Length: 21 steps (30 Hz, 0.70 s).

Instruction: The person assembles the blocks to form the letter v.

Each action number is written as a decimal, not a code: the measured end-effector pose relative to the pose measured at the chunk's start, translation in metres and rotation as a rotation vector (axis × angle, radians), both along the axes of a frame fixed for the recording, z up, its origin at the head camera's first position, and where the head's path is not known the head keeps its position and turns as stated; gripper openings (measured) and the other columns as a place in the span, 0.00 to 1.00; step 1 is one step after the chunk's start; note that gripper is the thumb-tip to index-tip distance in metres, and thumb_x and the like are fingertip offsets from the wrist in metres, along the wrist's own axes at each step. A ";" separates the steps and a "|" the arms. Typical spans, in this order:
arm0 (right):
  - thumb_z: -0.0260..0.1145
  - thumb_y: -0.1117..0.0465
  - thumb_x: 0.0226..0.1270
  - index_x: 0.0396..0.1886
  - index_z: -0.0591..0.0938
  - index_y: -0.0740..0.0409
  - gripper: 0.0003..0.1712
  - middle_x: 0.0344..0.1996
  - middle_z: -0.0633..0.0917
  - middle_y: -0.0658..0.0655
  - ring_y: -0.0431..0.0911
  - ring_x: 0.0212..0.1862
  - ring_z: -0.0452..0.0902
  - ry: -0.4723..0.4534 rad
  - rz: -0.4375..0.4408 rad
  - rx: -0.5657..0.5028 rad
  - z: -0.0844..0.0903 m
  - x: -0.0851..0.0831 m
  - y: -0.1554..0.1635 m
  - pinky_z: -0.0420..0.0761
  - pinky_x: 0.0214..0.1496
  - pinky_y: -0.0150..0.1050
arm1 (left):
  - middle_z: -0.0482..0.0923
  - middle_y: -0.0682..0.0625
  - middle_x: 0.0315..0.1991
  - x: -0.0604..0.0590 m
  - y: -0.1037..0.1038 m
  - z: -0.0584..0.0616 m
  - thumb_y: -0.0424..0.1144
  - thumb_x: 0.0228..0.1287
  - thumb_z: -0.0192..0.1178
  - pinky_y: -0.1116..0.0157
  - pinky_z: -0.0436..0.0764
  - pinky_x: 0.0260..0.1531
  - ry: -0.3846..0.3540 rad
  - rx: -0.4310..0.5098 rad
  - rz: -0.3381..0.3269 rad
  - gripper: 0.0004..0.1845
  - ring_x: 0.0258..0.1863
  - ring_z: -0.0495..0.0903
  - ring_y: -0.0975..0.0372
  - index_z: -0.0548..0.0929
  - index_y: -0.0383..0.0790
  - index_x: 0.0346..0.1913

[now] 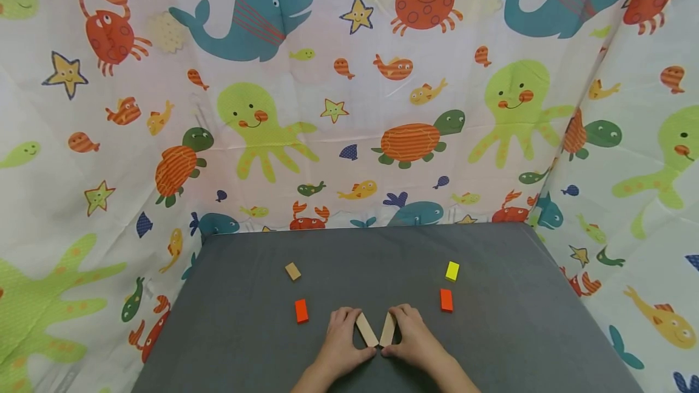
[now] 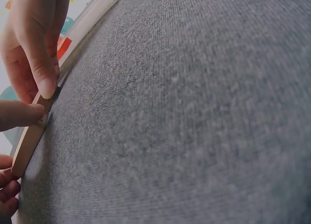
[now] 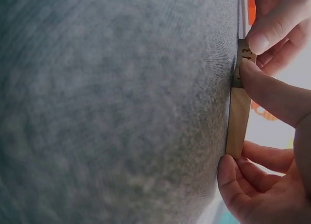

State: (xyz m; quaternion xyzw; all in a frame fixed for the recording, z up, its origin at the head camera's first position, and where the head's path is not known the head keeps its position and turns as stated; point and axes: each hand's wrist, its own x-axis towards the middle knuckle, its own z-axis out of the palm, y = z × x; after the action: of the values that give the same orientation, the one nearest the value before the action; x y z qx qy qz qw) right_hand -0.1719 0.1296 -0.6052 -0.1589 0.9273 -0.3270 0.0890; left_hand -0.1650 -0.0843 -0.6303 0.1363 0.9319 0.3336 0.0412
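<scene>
I see two plain wooden blocks near the desk's front edge, forming a V: the left block leans away leftward, the right block rightward, near ends almost meeting. My left hand pinches the left one, my right hand the right, fingers curled, palms down. Also two orange blocks, one yellow, one tan.

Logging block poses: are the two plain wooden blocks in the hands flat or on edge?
On edge: both wooden blocks stand on narrow long sides, pinched by fingers.
</scene>
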 end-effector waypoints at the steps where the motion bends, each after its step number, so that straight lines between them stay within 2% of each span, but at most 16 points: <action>1: 0.86 0.51 0.42 0.63 0.76 0.69 0.50 0.57 0.76 0.63 0.57 0.57 0.71 0.001 0.001 0.003 0.000 0.000 0.000 0.76 0.57 0.57 | 0.71 0.48 0.58 0.000 0.000 0.000 0.55 0.48 0.77 0.49 0.76 0.55 -0.003 0.003 -0.003 0.43 0.56 0.68 0.54 0.75 0.39 0.67; 9: 0.87 0.52 0.42 0.63 0.76 0.69 0.50 0.57 0.76 0.63 0.58 0.58 0.71 0.014 0.003 -0.004 0.000 -0.001 0.002 0.76 0.57 0.58 | 0.71 0.49 0.58 -0.002 -0.001 -0.003 0.54 0.49 0.77 0.52 0.76 0.54 0.020 0.019 -0.013 0.42 0.55 0.68 0.55 0.76 0.39 0.66; 16: 0.86 0.47 0.43 0.68 0.73 0.67 0.55 0.60 0.76 0.63 0.57 0.60 0.73 -0.033 0.005 -0.032 0.004 -0.003 0.005 0.76 0.60 0.58 | 0.71 0.47 0.60 -0.001 -0.002 0.001 0.54 0.48 0.78 0.48 0.76 0.56 -0.024 0.024 -0.005 0.45 0.57 0.68 0.53 0.74 0.38 0.67; 21: 0.85 0.45 0.44 0.70 0.72 0.67 0.56 0.60 0.77 0.64 0.59 0.60 0.75 -0.014 0.002 -0.047 0.008 -0.005 0.009 0.76 0.61 0.59 | 0.71 0.46 0.60 0.000 -0.004 0.003 0.55 0.47 0.78 0.47 0.75 0.56 -0.049 0.031 -0.003 0.46 0.59 0.68 0.51 0.74 0.39 0.68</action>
State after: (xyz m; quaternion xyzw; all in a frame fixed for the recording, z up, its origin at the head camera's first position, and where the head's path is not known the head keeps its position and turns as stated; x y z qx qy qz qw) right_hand -0.1769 0.1388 -0.5968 -0.1595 0.9186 -0.3498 0.0918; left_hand -0.1649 -0.0884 -0.6274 0.1302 0.9250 0.3514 0.0626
